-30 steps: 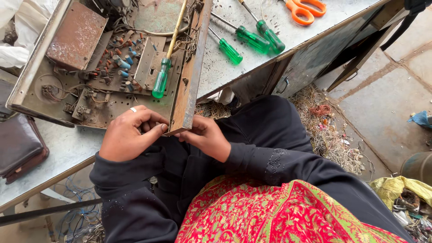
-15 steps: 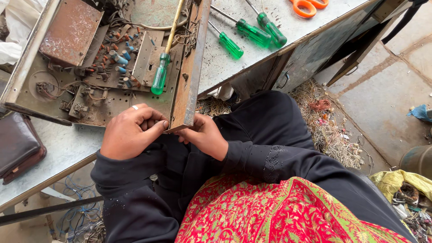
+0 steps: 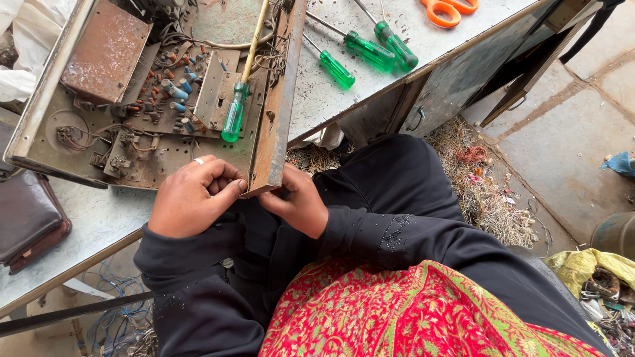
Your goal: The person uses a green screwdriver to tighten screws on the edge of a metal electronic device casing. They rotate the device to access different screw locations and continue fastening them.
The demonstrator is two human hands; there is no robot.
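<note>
A brown bag [image 3: 26, 221] lies far left on the worktop [image 3: 92, 218]. The left hand [image 3: 192, 198] is curled tight on the near corner of the rusty open chassis [image 3: 159, 106]; the right hand [image 3: 297, 201] grips its near right edge. Green screwdrivers [image 3: 370, 49] lie further right.

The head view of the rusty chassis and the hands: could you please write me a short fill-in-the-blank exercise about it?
1. Both hands, the left hand and the right hand, grip the near corner of the rusty ____.
2. The screwdriver lying inside the chassis has a ____ handle.
3. The scissors at the table's far edge have ____ handles.
4. A ____ sits on a finger of the left hand.

Missing words: chassis; green; orange; ring
</note>
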